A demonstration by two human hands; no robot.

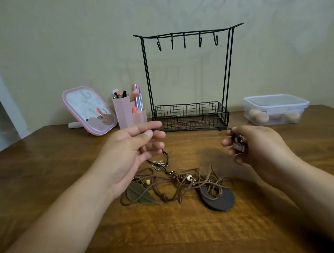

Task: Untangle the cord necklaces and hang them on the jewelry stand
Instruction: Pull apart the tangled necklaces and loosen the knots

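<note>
Brown cords [178, 183] lie knotted near me; my left hand [124, 155] and right hand [257, 147] pinch one cord, next hook it on the far stand [190, 74].

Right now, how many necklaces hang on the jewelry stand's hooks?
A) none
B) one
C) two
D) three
A: all five hooks on the jewelry stand are bare, and the cord necklaces lie tangled on the table, with one cord stretched between the left hand and right hand.
</note>
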